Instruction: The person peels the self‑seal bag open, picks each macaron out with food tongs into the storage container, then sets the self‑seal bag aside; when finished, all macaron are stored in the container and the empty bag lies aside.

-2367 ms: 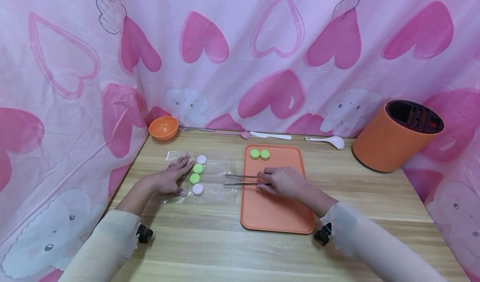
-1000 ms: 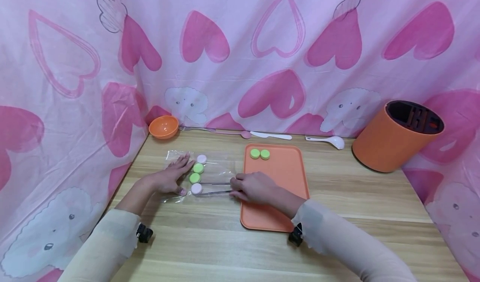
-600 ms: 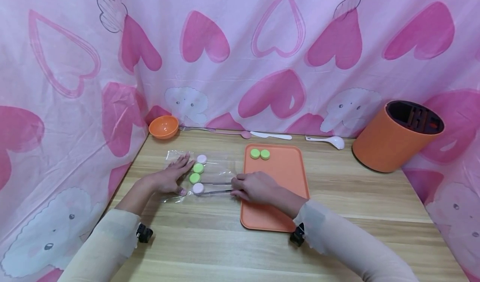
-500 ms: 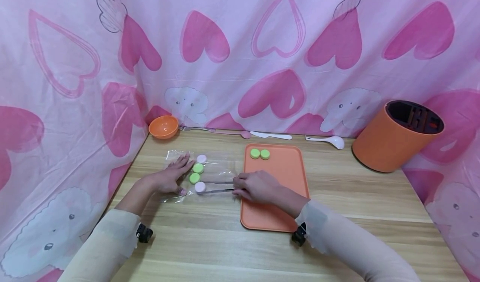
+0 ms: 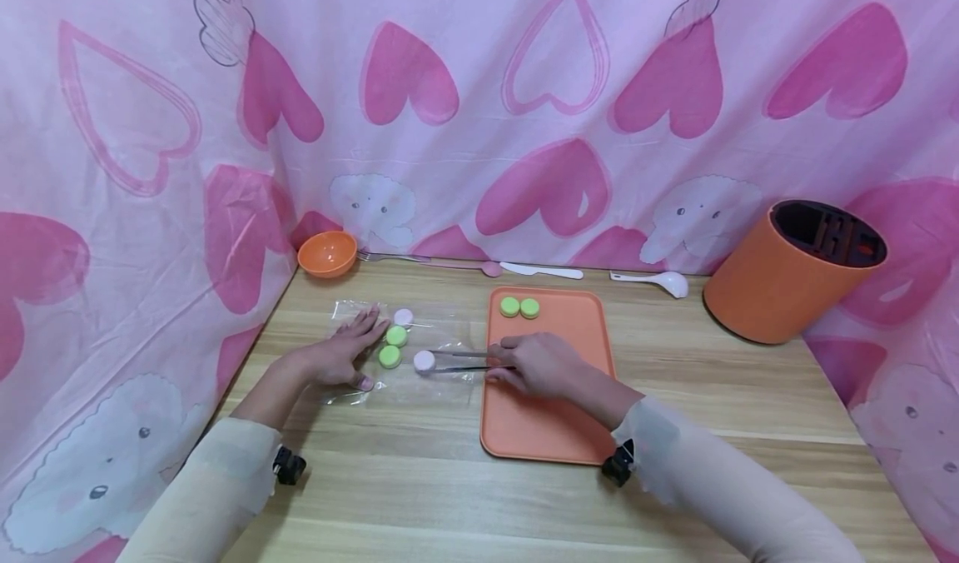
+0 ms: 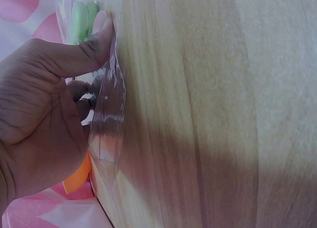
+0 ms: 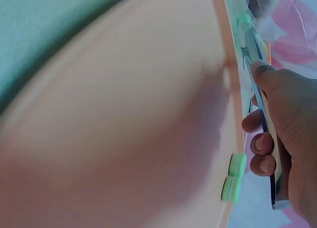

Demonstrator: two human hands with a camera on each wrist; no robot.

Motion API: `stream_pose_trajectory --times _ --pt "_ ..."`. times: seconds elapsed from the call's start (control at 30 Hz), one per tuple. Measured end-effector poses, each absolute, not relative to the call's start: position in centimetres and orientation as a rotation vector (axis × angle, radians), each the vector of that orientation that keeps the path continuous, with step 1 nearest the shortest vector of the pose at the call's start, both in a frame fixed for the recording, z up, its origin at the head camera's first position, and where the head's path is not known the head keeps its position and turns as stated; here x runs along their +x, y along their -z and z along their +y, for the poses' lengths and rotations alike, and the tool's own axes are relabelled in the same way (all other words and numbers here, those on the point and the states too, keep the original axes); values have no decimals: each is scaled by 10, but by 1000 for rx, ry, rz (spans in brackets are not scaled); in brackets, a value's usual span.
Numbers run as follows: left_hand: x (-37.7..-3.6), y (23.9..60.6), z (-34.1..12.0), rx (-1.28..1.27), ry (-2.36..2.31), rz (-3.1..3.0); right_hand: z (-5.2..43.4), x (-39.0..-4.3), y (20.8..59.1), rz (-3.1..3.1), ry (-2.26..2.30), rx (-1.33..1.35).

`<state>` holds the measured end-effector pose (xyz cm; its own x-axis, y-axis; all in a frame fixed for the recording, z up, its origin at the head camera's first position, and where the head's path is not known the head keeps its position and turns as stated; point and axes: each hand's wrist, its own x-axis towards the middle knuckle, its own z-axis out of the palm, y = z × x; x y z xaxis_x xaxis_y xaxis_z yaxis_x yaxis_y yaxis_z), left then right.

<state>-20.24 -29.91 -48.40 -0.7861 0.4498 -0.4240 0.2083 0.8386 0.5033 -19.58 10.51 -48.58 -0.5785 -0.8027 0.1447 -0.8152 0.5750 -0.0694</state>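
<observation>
My left hand (image 5: 340, 357) rests with spread fingers on a clear plastic bag (image 5: 442, 392), beside two green macarons (image 5: 390, 356) and a pink macaron (image 5: 403, 318) lying in a column. In the left wrist view, film passes in front of the green macarons (image 6: 79, 22). My right hand (image 5: 543, 365) holds metal tongs (image 5: 463, 369) over the orange tray's (image 5: 558, 430) left edge. Between the tongs' tips is another pink macaron (image 5: 424, 361), over the right half of the bag. The right wrist view shows fingers and thumb around the tongs (image 7: 262, 104). Two green macarons (image 5: 519, 306) sit on the tray's far end.
An orange bowl (image 5: 327, 255) stands at the back left. Along the curtain lie a fork (image 5: 393, 256), a pink spoon (image 5: 490, 269), a white knife (image 5: 541, 271) and a white ladle (image 5: 673, 284). An orange knife block (image 5: 772, 288) stands at the right.
My right hand first reached left with the tongs to the nearest pink macaron, then drew back right. That macaron has moved right with the tongs, away from the column. My left hand has stayed put.
</observation>
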Motion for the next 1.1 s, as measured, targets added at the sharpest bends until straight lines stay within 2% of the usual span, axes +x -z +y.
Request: stream_pose_trajectory --times 1.1 --pt "-200 481 -296 485 -621 2469 204 -207 472 -2753 -217 1071"
